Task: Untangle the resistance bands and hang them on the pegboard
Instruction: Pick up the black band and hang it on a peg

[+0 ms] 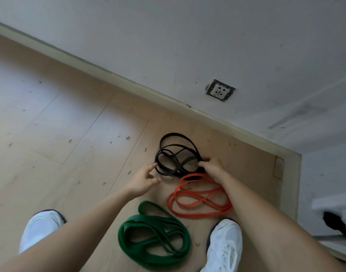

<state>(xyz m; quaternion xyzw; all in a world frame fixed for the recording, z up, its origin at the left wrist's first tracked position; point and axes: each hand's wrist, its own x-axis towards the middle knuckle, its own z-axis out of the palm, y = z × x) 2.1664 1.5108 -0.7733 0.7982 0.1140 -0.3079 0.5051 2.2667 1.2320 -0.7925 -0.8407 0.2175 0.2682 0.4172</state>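
view looking down at a wooden floor (70,154) by a wall, where three coiled bands lie: a black band (178,165) farthest away, an orange band (197,199) touching its near edge, and a green band (152,219) nearest; no pegboard is in view. the right hand (211,167) grips the black band's right side with curled fingers, and the left hand (143,180) is open just beside its left edge. pulling on that one strand could tighten the black band's crossed loops, or drag the orange band along.
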